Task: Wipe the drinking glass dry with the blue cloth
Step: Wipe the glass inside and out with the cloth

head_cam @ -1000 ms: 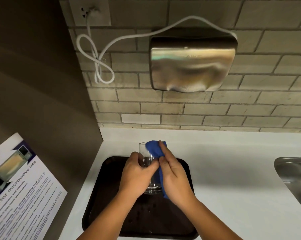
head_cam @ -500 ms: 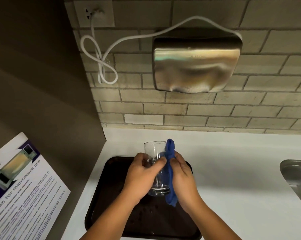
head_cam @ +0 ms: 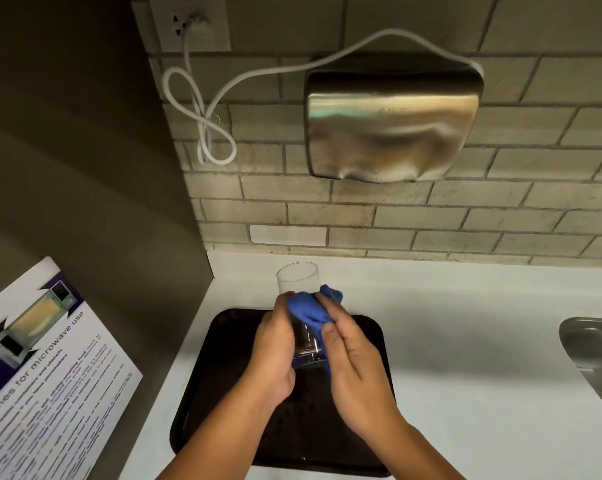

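A clear drinking glass (head_cam: pixel 297 278) is held upright above a dark tray (head_cam: pixel 223 393), its rim and base visible. My left hand (head_cam: pixel 275 355) wraps around its left side. My right hand (head_cam: pixel 355 372) presses the blue cloth (head_cam: pixel 310 310) against the front and right side of the glass, fingers over the cloth. The cloth bunches up across the glass's middle and hangs down behind my right fingers. The middle of the glass is hidden by cloth and fingers.
The tray lies on a white counter (head_cam: pixel 465 341) in a corner. A steel sink (head_cam: pixel 594 351) is at the right edge. A metal hand dryer (head_cam: pixel 393 126) with a white cord (head_cam: pixel 206 116) hangs on the brick wall. A microwave poster (head_cam: pixel 43 375) is on the left wall.
The blue cloth has moved from the right side of the glass across its front. My right fingers have shifted left over it, and the glass rim stands clear above the cloth.
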